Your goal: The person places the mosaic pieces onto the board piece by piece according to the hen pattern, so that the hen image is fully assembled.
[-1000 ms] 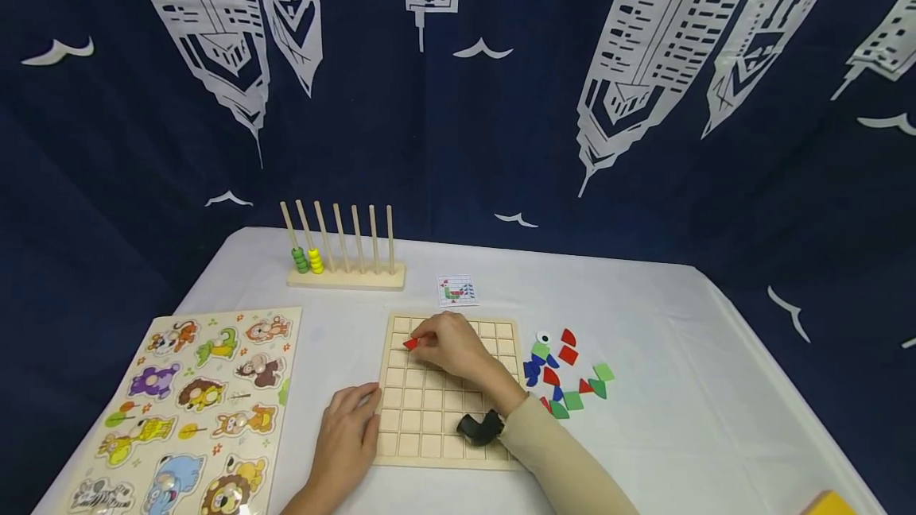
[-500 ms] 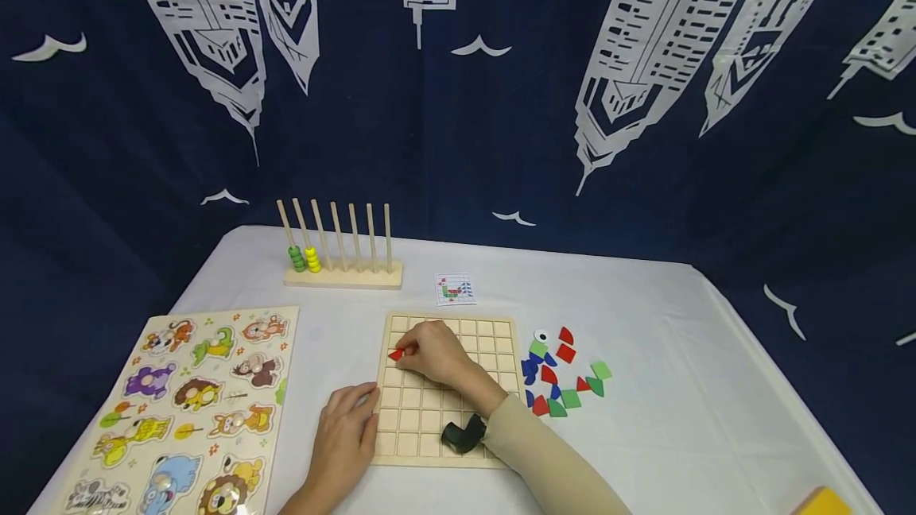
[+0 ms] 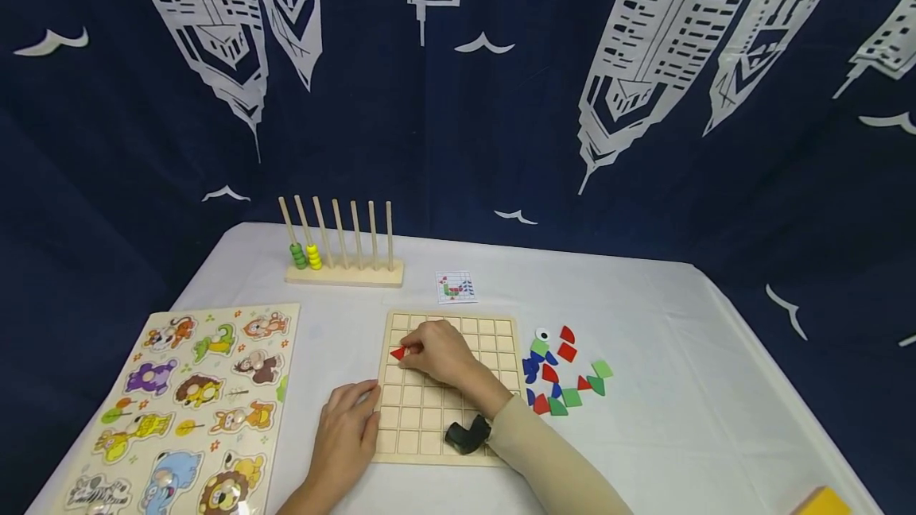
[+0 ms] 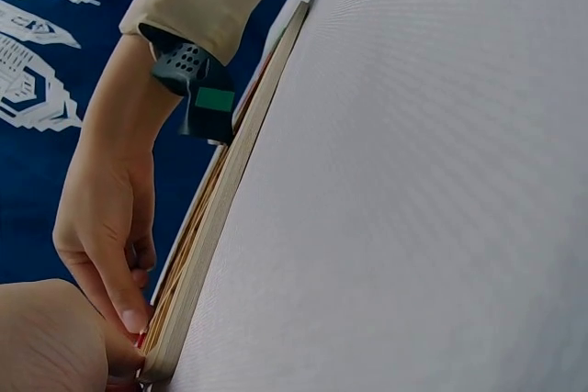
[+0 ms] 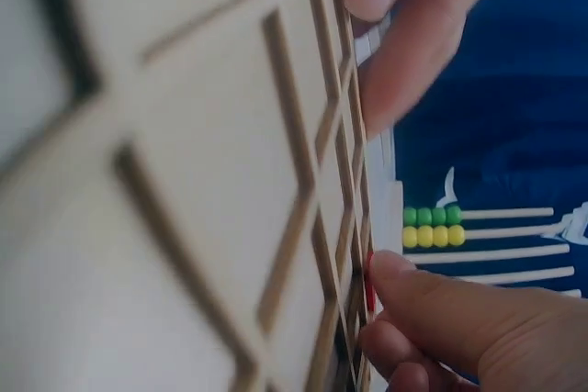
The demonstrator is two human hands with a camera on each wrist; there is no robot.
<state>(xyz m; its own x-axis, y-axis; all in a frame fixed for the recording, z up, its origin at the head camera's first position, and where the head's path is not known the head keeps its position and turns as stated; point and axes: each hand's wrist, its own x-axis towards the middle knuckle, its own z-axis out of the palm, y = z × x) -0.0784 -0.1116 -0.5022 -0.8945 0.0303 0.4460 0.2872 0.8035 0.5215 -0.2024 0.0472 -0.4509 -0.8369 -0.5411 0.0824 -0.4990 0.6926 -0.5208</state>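
Dark blue cloth printed with white skyscrapers is hung behind a white-covered table (image 3: 644, 420) in the head view. A wooden grid board (image 3: 429, 420) is laid near the front edge. A red triangle piece (image 3: 397, 353) is pinched in the curled fingertips of the right hand (image 3: 438, 353) over the board's left column, in an upper row. The left hand (image 3: 347, 435) is laid flat, fingers relaxed, against the board's left edge. Loose coloured pieces (image 3: 561, 376) are scattered just right of the board; an animal puzzle (image 3: 179, 412), a peg rack (image 3: 343, 249) and a pattern card (image 3: 455, 287) are also seen.

From the left wrist, the board's edge (image 4: 220, 227) is seen beside the right hand (image 4: 106, 218).

From the right wrist, a sliver of the red piece (image 5: 369, 289) is seen under a fingertip (image 5: 395, 273) at the grid (image 5: 230, 181).
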